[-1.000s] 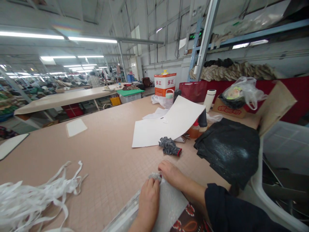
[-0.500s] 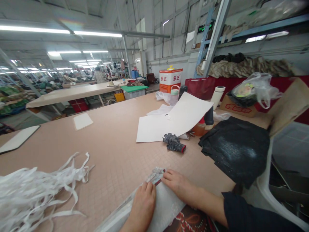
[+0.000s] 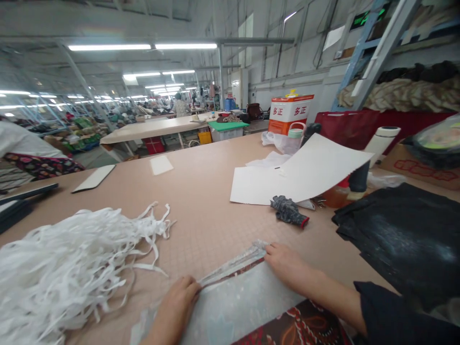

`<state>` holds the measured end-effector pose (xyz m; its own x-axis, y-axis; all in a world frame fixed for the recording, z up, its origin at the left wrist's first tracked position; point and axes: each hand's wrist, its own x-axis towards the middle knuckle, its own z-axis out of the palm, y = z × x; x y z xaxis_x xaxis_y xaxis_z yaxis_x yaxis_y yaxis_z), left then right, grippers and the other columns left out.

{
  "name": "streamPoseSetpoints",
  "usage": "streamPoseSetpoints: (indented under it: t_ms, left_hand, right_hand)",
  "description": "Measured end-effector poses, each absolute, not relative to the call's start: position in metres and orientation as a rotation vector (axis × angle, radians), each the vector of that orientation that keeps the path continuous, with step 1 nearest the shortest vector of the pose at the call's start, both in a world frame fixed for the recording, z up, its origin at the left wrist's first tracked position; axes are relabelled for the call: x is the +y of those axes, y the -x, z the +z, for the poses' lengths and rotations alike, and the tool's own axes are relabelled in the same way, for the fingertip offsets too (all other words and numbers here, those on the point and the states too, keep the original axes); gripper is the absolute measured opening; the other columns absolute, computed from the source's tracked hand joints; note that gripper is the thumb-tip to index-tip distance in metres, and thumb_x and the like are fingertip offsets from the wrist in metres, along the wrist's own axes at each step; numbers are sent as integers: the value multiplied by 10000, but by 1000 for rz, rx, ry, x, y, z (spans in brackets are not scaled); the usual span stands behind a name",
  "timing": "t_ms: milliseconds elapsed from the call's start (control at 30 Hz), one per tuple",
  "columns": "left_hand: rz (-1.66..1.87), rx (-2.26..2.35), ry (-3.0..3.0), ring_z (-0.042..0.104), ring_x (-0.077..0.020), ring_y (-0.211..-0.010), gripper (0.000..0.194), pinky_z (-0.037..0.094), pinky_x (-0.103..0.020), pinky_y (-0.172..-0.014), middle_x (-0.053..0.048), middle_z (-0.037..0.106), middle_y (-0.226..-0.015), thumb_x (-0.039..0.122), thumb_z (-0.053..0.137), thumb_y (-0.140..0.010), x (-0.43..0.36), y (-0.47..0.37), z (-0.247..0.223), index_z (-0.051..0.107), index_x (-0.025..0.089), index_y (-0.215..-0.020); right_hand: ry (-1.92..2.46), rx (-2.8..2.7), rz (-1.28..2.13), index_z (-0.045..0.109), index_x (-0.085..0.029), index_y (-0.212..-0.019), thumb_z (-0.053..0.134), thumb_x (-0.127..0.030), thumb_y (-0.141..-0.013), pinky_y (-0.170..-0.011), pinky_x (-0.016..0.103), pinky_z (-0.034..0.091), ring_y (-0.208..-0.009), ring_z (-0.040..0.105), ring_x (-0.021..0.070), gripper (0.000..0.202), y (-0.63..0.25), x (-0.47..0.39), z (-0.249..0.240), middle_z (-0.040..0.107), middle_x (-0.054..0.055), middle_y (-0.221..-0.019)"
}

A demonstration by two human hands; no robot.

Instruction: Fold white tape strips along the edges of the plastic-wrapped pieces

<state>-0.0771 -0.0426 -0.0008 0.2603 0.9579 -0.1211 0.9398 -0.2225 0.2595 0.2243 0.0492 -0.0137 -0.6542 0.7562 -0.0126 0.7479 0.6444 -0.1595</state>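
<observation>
A pale, whitish-grey sheet of fabric [image 3: 240, 297] lies in front of me on the brown-covered table. Red and brown pattern shows along its far folded edge and on the dark patterned cloth [image 3: 291, 326] at its near side. At the left part of that edge, my left hand [image 3: 179, 299] has its fingers closed over the material. My right hand [image 3: 287, 263] pinches the far right corner, thumb hidden. Left of the fabric lies a loose heap of white straps [image 3: 82, 258]. A grey knitted glove [image 3: 287, 211] with a red cuff rests beyond my right hand.
White card sheets [image 3: 294, 172] lie beyond the glove. Black cloth pieces [image 3: 402, 239] are stacked at right, with a white flask [image 3: 383, 143] behind. An orange-and-white can [image 3: 290, 115] stands at the far edge. A person's patterned garment [image 3: 43, 165] shows at far left.
My left hand has slid left along the folded edge, away from my right hand, and more of the edge and patterned cloth shows. The view has turned left, bringing a person in.
</observation>
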Motion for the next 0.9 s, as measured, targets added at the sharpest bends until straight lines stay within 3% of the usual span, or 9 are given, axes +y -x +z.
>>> streamPoseSetpoints:
  t_ms: [200,300,433,600,733,900]
  left_hand:
    - [104,1796,-2339,518,-137,-808,196,402,-231,-714,2,576,-848,121,427,-826,-47,71,-5,595,217,-858]
    - [62,1737,-2581,507,-153,-817,194,406,-252,-713,-10,578,-893,100,482,-807,-55,72,-15,571,207,-942]
    - [-17,1709,-2773,498,-179,-838,277,408,-287,-733,-38,579,-960,80,544,-771,-68,83,-21,529,164,-1034]
    - [-31,1815,-2713,496,-176,-820,266,400,-290,-746,-25,581,-933,71,556,-759,-84,111,-15,544,183,-1000]
    - [12,1846,-2734,500,-159,-823,214,338,-364,-900,-4,578,-890,89,505,-800,-90,119,-11,552,203,-975]
    - [100,1929,-2824,513,-137,-792,179,190,-429,-1027,11,569,-808,104,437,-839,-98,114,-22,553,163,-963]
  right_hand:
    - [938,-2831,344,572,-151,-885,439,-47,-773,-683,283,376,-812,510,190,203,-137,23,-9,581,71,-876]
    - [803,-2857,230,558,-156,-910,478,-107,-796,-689,299,374,-817,497,200,147,-113,6,-14,579,63,-878]
    - [678,-2873,131,546,-147,-979,477,-98,-806,-719,312,371,-834,493,202,192,-137,1,-22,583,70,-906]
    - [928,-2938,90,588,-140,-905,459,-1,-739,-669,302,379,-783,520,204,252,-185,19,-24,600,76,-865]
    - [1050,-3015,48,620,-127,-793,466,15,-691,-617,313,384,-731,541,218,233,-151,17,-15,612,107,-806]
    - [627,-2950,92,594,-130,-910,522,-79,-717,-648,314,409,-774,531,212,212,-71,-16,-14,603,94,-875]
